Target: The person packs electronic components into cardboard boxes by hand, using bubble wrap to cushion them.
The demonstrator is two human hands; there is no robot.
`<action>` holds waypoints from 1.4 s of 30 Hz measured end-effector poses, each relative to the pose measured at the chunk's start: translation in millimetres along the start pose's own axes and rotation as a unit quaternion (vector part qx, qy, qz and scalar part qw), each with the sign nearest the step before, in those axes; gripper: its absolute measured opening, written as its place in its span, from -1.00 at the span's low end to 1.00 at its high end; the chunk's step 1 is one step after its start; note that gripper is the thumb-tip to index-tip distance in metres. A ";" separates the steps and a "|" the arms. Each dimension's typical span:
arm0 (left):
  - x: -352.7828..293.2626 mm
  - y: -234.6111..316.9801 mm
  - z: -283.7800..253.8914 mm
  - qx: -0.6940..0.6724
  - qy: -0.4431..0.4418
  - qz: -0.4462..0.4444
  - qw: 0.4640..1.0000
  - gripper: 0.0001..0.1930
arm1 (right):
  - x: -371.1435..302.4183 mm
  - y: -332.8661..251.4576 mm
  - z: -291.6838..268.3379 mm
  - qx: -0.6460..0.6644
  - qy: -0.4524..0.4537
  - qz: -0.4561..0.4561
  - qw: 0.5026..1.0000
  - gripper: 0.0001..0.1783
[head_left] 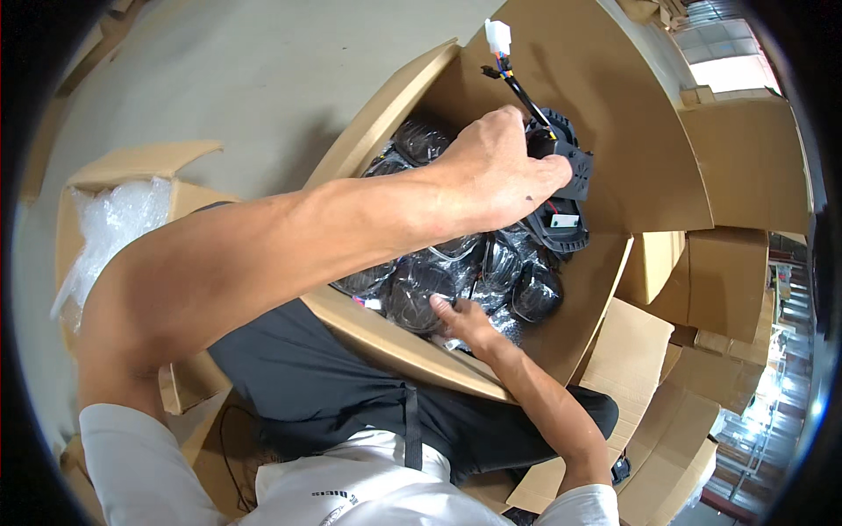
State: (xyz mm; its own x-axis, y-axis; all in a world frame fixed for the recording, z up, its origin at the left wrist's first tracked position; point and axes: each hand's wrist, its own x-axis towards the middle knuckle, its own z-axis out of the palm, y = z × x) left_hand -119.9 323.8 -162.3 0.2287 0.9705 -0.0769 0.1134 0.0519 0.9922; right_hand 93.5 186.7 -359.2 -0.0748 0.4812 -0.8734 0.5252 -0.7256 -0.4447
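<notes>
My left hand (509,175) reaches across the cardboard box (386,324), its fingers closed round a black plastic device (574,171). From that device a black cable rises to a white plug (498,37), with a smaller black connector beside it. Its lower part shows a rounded black housing with a pale label. Low in the box, my right hand (467,324) has its thumb against a black part in clear plastic wrap (421,294); its other fingers are partly hidden. More wrapped black parts (537,291) lie around it, and my left forearm covers some of them.
The box's tall flap (614,105) stands up at the far right. To the left is a smaller carton (189,202) with bubble wrap (123,232). Several open cartons (728,280) crowd the right side. My legs (298,377) are against the box's near side.
</notes>
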 end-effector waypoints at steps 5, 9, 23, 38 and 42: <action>5.8 4.2 4.5 0.002 -0.055 -0.011 0.998 -0.61 | -6.5 7.7 -23.5 -0.300 0.065 -0.092 0.947 -0.09; 7.7 -7.4 14.1 -0.074 -0.056 -0.093 0.991 -0.57 | -84.0 -55.8 -63.9 -0.039 0.268 -0.362 0.892 -0.14; 0.0 -67.1 58.4 0.086 -0.241 -0.085 0.963 -0.28 | -106.7 -47.7 -136.1 0.360 0.000 -0.254 0.898 -0.54; -73.2 -149.8 85.7 0.166 -0.520 -0.261 0.796 -0.54 | -68.8 50.2 -154.7 0.112 -0.072 0.089 0.987 0.16; -69.0 -138.0 83.7 0.194 -0.542 -0.213 0.790 -0.50 | -57.6 47.0 -145.7 0.105 -0.047 0.111 0.987 0.10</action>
State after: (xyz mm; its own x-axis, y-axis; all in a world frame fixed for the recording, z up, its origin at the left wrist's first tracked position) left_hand -70.4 230.0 -302.1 0.7596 0.1027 -0.6422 0.6420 0.0396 0.7657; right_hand 246.0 196.6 -300.8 -0.0615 0.2571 -0.9644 0.3513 -0.8989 -0.2620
